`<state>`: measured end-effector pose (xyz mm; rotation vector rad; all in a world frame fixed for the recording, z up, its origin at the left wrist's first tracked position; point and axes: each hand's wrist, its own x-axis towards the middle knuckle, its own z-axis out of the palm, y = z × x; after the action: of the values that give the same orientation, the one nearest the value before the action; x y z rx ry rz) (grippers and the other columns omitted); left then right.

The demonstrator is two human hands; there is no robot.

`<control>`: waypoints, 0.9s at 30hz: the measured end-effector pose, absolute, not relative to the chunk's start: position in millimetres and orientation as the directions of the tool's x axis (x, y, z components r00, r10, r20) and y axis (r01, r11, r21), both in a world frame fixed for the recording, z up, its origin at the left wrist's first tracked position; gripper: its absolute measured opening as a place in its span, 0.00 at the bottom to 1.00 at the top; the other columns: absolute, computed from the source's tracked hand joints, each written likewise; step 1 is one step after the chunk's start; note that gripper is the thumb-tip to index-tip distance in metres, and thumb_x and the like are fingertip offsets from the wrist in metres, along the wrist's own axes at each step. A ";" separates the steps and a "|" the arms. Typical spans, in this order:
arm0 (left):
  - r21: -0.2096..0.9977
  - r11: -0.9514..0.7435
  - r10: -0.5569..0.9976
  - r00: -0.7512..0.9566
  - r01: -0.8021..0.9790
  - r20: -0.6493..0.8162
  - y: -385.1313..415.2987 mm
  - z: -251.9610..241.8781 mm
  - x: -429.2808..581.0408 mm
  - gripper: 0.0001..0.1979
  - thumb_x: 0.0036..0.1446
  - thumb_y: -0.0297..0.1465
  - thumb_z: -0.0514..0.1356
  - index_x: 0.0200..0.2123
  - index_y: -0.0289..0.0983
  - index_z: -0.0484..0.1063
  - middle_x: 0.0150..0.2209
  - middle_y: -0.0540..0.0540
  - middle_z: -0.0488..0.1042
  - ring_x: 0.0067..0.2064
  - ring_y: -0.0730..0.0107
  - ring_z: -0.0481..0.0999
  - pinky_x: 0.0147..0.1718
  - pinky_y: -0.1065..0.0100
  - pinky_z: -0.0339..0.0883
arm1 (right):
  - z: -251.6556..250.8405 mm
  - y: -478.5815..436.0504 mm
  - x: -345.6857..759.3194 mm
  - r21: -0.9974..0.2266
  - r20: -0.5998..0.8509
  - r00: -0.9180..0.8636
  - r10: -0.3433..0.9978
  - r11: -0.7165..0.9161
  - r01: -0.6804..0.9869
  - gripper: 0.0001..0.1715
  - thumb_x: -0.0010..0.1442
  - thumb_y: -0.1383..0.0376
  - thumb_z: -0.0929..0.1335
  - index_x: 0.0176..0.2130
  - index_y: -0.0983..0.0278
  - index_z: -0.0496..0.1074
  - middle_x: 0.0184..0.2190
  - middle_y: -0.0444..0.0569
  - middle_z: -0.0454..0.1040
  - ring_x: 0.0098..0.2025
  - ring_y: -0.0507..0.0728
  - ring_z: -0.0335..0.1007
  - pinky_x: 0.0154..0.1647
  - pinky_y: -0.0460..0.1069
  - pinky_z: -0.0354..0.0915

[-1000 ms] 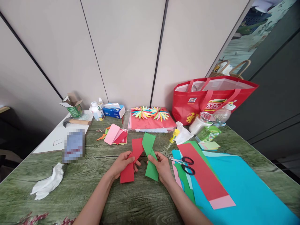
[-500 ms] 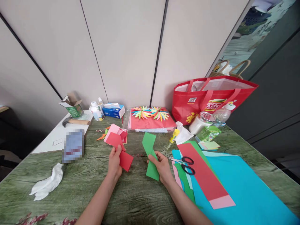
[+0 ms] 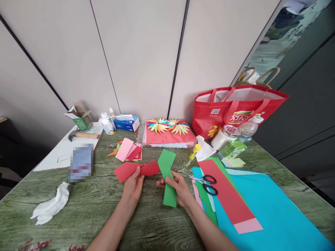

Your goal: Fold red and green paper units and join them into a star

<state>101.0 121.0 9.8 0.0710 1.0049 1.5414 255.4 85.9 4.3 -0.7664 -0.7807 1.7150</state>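
Note:
My left hand (image 3: pixel 134 183) pinches a folded red paper strip (image 3: pixel 149 168) near its middle, and the strip lies nearly level. Close beside it, my right hand (image 3: pixel 179 188) grips a folded green paper strip (image 3: pixel 166 162) that stands almost upright, bent at the middle. The red strip's right end comes close to the green strip; I cannot tell whether they touch. Just right of my right hand lie scissors (image 3: pixel 209 184) with black handles, on top of coloured paper. Behind my left hand rests a small pile of pink and red paper pieces (image 3: pixel 127 149).
At the back are two paper stars (image 3: pixel 180 126) on a red paper pack (image 3: pixel 151 139), a blue tissue box (image 3: pixel 127 123) and a red bag (image 3: pixel 209 122). A yellow glue stick (image 3: pixel 194 152) stands near blue sheets (image 3: pixel 261 198). At left are a hammer (image 3: pixel 87 136) and crumpled tissue (image 3: pixel 53 205).
My left hand has turned the red strip from slanting to nearly level and brought it nearer the green one. The green strip stands a little straighter in my right hand.

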 end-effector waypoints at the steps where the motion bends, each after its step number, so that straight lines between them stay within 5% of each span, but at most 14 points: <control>1: 0.610 0.110 0.826 -0.269 -0.785 -0.495 119.5 10.0 102.7 0.08 0.49 0.18 0.58 0.25 0.36 0.69 0.25 0.51 0.75 0.31 0.73 0.75 0.37 0.70 0.70 | 4.6 86.0 254.7 -0.809 -0.091 -0.250 0.964 -0.218 -0.546 0.16 0.46 0.56 0.72 0.32 0.64 0.71 0.28 0.47 0.75 0.34 0.57 0.73 0.40 0.54 0.66; 7: 0.636 0.100 0.872 -0.241 -0.765 -0.426 98.2 11.0 127.6 0.05 0.51 0.24 0.60 0.34 0.34 0.71 0.27 0.46 0.77 0.31 0.63 0.78 0.38 0.54 0.72 | -4.2 89.0 252.5 -0.842 -0.079 -0.105 0.991 -0.122 -0.525 0.17 0.46 0.57 0.72 0.35 0.63 0.71 0.34 0.49 0.76 0.39 0.58 0.71 0.43 0.53 0.64; 15: 0.673 0.072 0.927 -0.199 -0.736 -0.317 81.7 3.2 144.1 0.28 0.54 0.32 0.58 0.58 0.41 0.56 0.41 0.41 0.77 0.41 0.61 0.77 0.45 0.58 0.68 | -13.6 91.6 254.5 -0.883 -0.150 0.036 0.988 -0.118 -0.453 0.14 0.42 0.60 0.74 0.24 0.64 0.68 0.21 0.40 0.71 0.22 0.49 0.62 0.23 0.43 0.58; 20: 0.580 0.158 0.923 -0.089 -0.799 -0.374 83.0 0.5 143.7 0.23 0.56 0.32 0.56 0.56 0.39 0.60 0.40 0.41 0.77 0.43 0.63 0.76 0.48 0.59 0.66 | -11.2 90.2 253.9 -0.905 -0.160 -0.011 0.987 -0.152 -0.397 0.15 0.41 0.59 0.74 0.23 0.66 0.69 0.19 0.40 0.69 0.20 0.47 0.59 0.21 0.43 0.56; 24: 0.519 0.263 0.903 0.018 -0.813 -0.429 83.0 2.3 143.1 0.14 0.59 0.32 0.53 0.44 0.32 0.72 0.41 0.37 0.77 0.47 0.63 0.74 0.52 0.62 0.62 | -12.1 89.9 251.9 -0.914 -0.178 0.031 0.983 -0.153 -0.377 0.15 0.42 0.58 0.74 0.27 0.65 0.71 0.21 0.42 0.71 0.22 0.49 0.62 0.24 0.44 0.59; 27: 0.503 0.335 0.892 0.096 -0.797 -0.441 80.4 3.1 145.0 0.18 0.62 0.34 0.48 0.37 0.29 0.75 0.42 0.35 0.76 0.49 0.63 0.72 0.54 0.64 0.60 | -13.2 90.5 250.6 -0.936 -0.145 0.075 0.987 -0.112 -0.335 0.16 0.42 0.58 0.74 0.28 0.65 0.71 0.24 0.43 0.72 0.25 0.51 0.64 0.26 0.45 0.61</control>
<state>145.0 80.4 3.1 0.1493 0.7730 1.2577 250.6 90.5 -13.2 -1.0936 -0.8236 1.3702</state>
